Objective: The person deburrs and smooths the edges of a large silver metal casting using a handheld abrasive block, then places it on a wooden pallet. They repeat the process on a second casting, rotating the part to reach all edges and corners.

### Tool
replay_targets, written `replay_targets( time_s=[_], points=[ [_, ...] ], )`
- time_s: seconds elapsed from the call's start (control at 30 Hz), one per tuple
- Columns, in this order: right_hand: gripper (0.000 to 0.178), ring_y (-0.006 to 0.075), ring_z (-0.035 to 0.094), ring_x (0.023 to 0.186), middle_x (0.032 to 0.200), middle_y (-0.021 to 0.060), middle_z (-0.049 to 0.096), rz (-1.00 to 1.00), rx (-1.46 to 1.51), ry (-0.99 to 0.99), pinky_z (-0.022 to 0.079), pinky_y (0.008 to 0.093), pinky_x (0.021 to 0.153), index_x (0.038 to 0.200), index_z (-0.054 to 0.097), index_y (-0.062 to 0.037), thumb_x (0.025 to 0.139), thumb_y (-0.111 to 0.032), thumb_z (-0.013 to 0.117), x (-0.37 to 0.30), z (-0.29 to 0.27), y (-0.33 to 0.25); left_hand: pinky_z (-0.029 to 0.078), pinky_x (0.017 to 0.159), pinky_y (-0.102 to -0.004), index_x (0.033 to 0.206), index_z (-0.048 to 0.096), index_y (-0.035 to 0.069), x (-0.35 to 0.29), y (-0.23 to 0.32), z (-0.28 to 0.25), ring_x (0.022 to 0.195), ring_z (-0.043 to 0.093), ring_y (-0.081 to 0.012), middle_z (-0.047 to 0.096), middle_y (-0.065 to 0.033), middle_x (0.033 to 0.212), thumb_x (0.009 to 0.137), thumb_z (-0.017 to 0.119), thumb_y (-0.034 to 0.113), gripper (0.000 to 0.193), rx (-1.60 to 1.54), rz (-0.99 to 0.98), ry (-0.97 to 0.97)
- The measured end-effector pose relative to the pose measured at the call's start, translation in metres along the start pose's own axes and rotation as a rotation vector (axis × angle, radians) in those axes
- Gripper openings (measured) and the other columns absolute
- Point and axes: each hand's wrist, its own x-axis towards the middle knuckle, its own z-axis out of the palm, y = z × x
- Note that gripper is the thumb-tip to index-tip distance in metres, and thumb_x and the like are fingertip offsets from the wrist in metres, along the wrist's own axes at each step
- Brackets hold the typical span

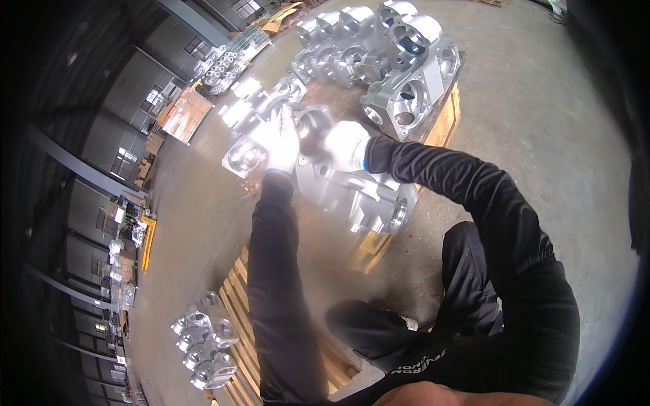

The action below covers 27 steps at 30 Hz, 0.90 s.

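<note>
White-gloved left grip (pixel 284 141) at a silvery, round-bored cast-metal housing (pixel 311 147), white-gloved right grip (pixel 346 145) opposite; glare hides whether either pinches it. Evenly opposed palms should best steady the housing on its pale wooden pallet (pixel 444 120).

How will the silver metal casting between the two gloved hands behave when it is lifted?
The casting looks metallic, so it is probably stiff and rather heavy. Its angular outline should resist rolling. Its shiny surface may slip against the white gloves.
</note>
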Motion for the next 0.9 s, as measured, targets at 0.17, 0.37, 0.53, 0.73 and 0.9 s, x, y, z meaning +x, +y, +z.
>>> replay_targets(
  time_s=[0.17,0.37,0.53,0.73,0.9],
  points=[
    [0.049,0.0301,0.074,0.088,0.099,0.021,0.075,-0.037,0.59,0.035,0.058,0.0413,0.082,0.127,0.07,-0.0087,0.079,-0.017,0.062,-0.028,0.006,0.028,0.021,0.125,-0.039,0.156,0.039,0.001,-0.003,0.019,-0.008,0.154,0.028,-0.0333,0.033,-0.0202,0.165,0.109,0.036,0.053,0.07,0.033,0.055,-0.046],
    [0.052,0.0235,0.073,0.066,0.086,0.0175,0.075,0.138,0.253,0.114,0.061,0.0355,0.065,0.131,0.069,-0.0076,0.082,-0.017,0.056,-0.036,0.026,0.068,0.022,0.125,-0.0384,0.155,0.04,-0.002,-0.005,0.021,-0.002,0.154,0.028,-0.032,0.035,-0.0206,0.164,0.108,0.043,0.049,0.07,0.079,0.047,-0.019],
    [0.048,0.0237,0.07,0.063,0.081,0.0166,0.074,-0.103,0.384,0.142,0.058,0.0353,0.063,0.124,0.073,-0.0061,0.081,-0.013,0.055,-0.053,0.022,0.062,0.026,0.123,-0.0378,0.152,0.044,-0.004,-0.013,0.038,-0.004,0.152,0.032,-0.0306,0.037,-0.0207,0.162,0.107,0.052,0.043,0.066,-0.146,-0.092,-0.025],
    [0.036,0.0353,0.073,0.088,0.094,0.0164,0.075,0.076,0.334,0.101,0.059,0.044,0.079,0.107,0.077,-0.0095,0.075,-0.024,0.071,-0.161,-0.023,0.053,0.042,0.109,-0.0359,0.14,0.058,-0.002,-0.007,0.042,0.012,0.129,0.055,-0.0245,0.052,-0.0187,0.149,0.1,0.067,0.034,0.054,-0.184,-0.164,0.093],
    [0.049,0.01,0.055,0.05,0.072,0.0025,0.063,0.766,1.161,-0.066,0.047,0.0272,0.045,0.137,0.064,-0.0077,0.089,-0.005,0.055,-0.199,-0.011,0.069,0.046,0.107,-0.045,0.136,0.061,0.001,0.01,0.031,0.029,0.119,0.061,-0.0379,0.054,-0.0249,0.142,0.094,0.068,0.024,0.048,0.207,0.106,0.345]
  ],
)
